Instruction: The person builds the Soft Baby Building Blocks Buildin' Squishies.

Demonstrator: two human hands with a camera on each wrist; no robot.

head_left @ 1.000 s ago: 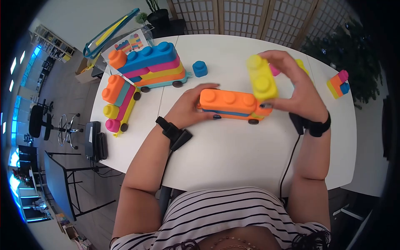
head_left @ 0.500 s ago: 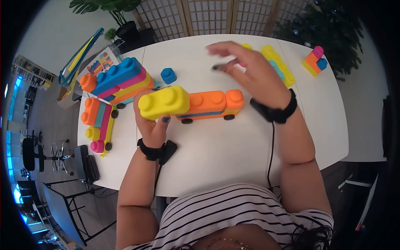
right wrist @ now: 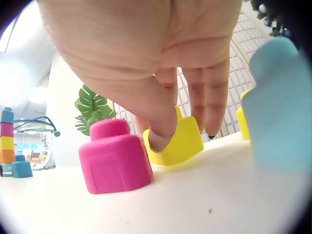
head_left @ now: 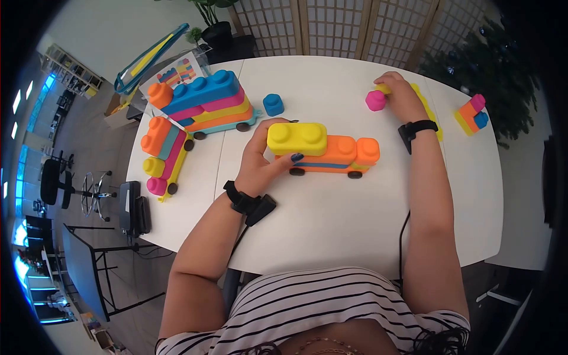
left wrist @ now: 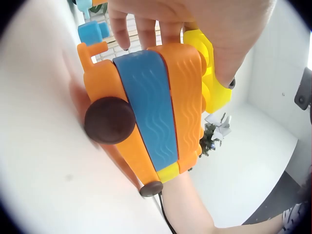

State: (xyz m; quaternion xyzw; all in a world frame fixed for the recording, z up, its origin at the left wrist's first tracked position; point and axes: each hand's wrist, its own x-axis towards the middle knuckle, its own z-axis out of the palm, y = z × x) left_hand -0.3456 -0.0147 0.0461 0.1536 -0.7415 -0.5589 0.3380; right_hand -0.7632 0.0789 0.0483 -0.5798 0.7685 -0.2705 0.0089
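In the head view my left hand grips a yellow two-stud block over the left end of a wheeled toy car. The car carries a long orange block above a blue one; a small orange block tops its right end. From the left wrist, the yellow block sits slightly askew against the orange studs, thumb across it. At the back right, my right hand pinches a small yellow block between thumb and fingers, tilted at the tabletop. Right beside it stands a pink block.
Two built block vehicles, one tall with a blue top and one lower, stand at the left. A single blue block lies behind the car. Far right sits a small multicoloured stack. A light-blue block looms near the right wrist.
The yellow two-stud block passed from my right hand to my left and came over the car's left end. My right hand then went to the back right and took the small yellow block.
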